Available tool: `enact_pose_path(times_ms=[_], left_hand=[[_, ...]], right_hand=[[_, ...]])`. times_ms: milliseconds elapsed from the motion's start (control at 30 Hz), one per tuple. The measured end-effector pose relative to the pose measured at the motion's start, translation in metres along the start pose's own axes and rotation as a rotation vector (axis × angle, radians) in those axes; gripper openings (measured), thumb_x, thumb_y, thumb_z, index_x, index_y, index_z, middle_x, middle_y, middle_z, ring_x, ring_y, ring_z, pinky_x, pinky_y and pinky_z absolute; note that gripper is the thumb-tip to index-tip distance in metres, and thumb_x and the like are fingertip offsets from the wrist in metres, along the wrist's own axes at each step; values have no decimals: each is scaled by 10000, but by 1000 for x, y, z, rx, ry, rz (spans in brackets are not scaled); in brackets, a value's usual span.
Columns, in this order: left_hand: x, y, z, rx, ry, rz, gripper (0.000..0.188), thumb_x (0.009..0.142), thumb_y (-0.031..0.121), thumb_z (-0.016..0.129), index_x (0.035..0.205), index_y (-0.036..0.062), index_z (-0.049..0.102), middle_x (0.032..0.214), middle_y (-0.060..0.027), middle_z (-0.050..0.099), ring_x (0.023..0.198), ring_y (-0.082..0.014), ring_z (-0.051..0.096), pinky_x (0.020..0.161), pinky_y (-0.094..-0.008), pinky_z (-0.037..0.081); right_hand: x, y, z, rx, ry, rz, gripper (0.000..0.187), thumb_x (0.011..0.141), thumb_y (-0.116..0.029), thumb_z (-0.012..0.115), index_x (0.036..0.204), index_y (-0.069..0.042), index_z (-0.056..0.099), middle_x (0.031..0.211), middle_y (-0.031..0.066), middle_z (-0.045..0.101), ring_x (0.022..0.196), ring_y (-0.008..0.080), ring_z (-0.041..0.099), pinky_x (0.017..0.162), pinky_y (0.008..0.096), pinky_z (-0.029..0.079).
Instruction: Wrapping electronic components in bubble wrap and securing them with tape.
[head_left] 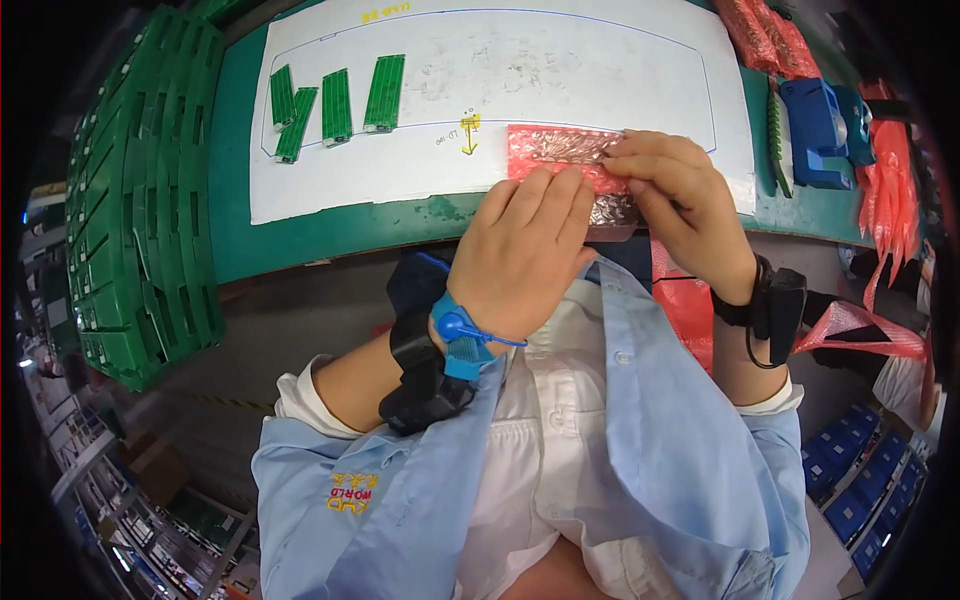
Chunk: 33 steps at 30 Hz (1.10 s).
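Resting flat across a pink bubble-wrap bundle (570, 148), the left hand (530, 240) is lying palm down with its fingers nearly side by side, not clamped around anything, probably because springy plastic like that needs pinning. The right hand (690, 200) is bending over the bundle's right end, fingertips on top and thumb tucked in close; I can't tell whether it's truly pinching or just touching, but it looks like it's minding the edge. The bundle itself is sitting at the near side of the table (300, 235), right in front of the body, so I'm guessing that's for easy reach with both hands. A blue strap (460, 335) is wrapping the left wrist. Further out, a white sheet (600, 75) is covering much of the tabletop, and four slim green boards (385, 93) are lying on its left part, two overlapping, likely so they're staying out of the hands' way. Over on the right, a blue tool (812, 135) is standing beside another green strip (778, 140), with more pink wrap (765, 40) lying behind. Way off left, stacked green crates (140, 200) are flanking the table.
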<state>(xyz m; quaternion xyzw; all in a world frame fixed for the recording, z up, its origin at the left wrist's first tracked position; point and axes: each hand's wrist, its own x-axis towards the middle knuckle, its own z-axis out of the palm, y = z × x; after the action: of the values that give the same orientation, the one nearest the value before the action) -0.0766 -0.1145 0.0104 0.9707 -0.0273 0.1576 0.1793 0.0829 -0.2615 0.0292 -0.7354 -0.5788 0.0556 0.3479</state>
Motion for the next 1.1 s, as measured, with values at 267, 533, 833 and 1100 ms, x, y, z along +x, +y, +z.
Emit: enact_pose_path(times_ms=[267,533,833,1100], left_hand=[[2,5,9,82,38,-22,622,731,306,731,1237,-15,564,1307,-147,517,1207,-292,457,1012,-407,374],[3,9,10,167,28,-63,559,770,314,674,1222,-2,578,1298,-147,539,1215,-292,466,1032,-469,356],[-2,8,17,204,62,-65,567,768,319,676,1240,22,574,1306,-133,538,1255,-286,453,1044,-495,335],[-4,3,21,197,110,-48,433,865,244,517,1228,20,589,1291,-145,556,1242,-275,468,1043,-504,340]], right_hand=[[31,-5,-20,-54,2,41,182,893,-11,575,1045,6,673,991,136,674,970,278,630,871,340,477],[92,-22,-10,37,-80,100,199,913,-47,564,1079,-15,667,1049,125,660,957,280,631,846,344,490],[163,-19,75,-235,-103,-536,288,853,-105,637,1137,-53,641,1128,141,625,1025,341,593,881,393,487],[160,-7,67,-316,-270,-371,320,805,-130,700,1109,-50,642,1042,134,645,954,349,599,842,420,486]])
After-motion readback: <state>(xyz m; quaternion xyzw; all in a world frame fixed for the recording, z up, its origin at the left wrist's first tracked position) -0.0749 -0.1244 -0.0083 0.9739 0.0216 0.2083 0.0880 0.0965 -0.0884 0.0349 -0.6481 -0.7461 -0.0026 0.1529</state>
